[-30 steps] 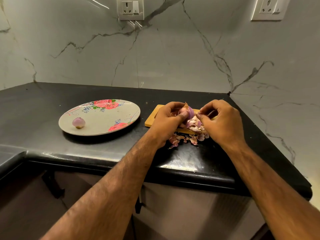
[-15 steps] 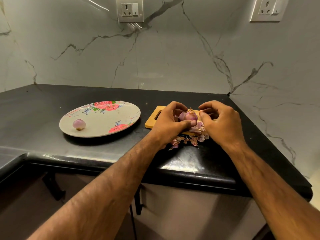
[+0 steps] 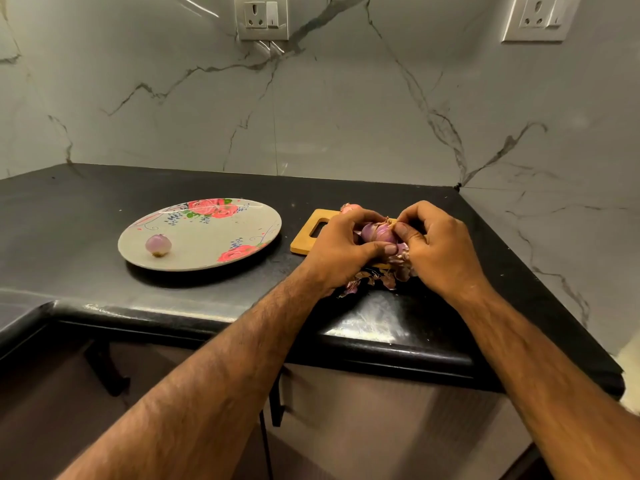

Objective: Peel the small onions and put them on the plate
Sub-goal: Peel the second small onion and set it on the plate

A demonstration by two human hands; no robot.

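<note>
The left hand (image 3: 341, 247) is curled closed round a small onion (image 3: 376, 233). Its fingers wrap the far side and its thumb lies flat across the near side. The right hand (image 3: 440, 251) is also closed, with fingers bent inward, and its thumb and forefinger pinch the dry papery skin at the onion's top. Both hands hold the onion just above a wooden cutting board (image 3: 306, 239) toward the right end of the bench (image 3: 86, 199).

The onion's long axis is tilted. Its papery tip points up and toward the back edge of the bench on the right-hand side, and its rounder purple body faces the front edge.

Loose onion skins (image 3: 367, 282) lie heaped at the board's near edge, under the hands. Another unpeeled onion (image 3: 349, 208) shows just behind the left hand's knuckles.

Left of the board and apart from it is a flowered plate (image 3: 207, 233). One peeled onion (image 3: 158, 244) rests near the plate's left rim.
</note>
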